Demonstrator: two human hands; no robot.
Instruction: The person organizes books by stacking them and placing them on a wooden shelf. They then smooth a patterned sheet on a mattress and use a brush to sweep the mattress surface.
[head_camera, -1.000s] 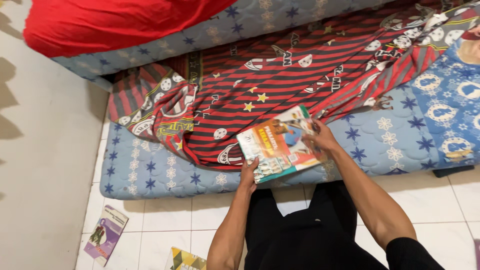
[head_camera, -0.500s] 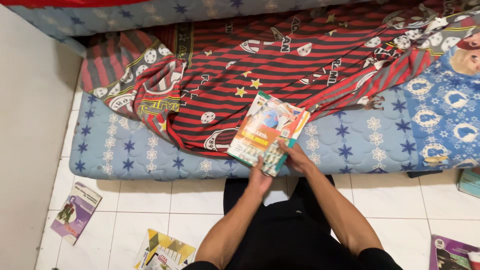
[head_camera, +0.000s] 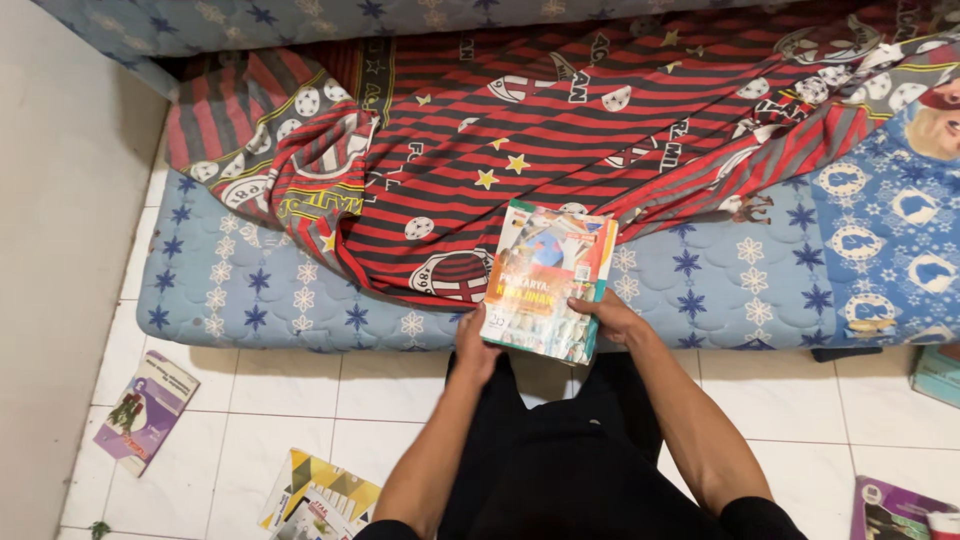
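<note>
book (head_camera: 548, 282): glossy paper | mattress (head_camera: 250, 295): quilted cloth | floor (head_camera: 800, 400): glossy tile

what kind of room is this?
Likely a bedroom or sleeping corner at home: a blue star-patterned mattress lies on a white tiled floor, with a red-and-black striped sheet on it and books scattered around.

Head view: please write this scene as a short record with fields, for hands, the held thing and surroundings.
held thing: colourful softcover book, over mattress edge
left hand: grips book's lower left corner
right hand: grips book's right edge
under book: blue star-patterned quilted mattress, red-and-black striped sheet
floor: white tiles; purple booklet, yellow patterned book lying flat
</note>
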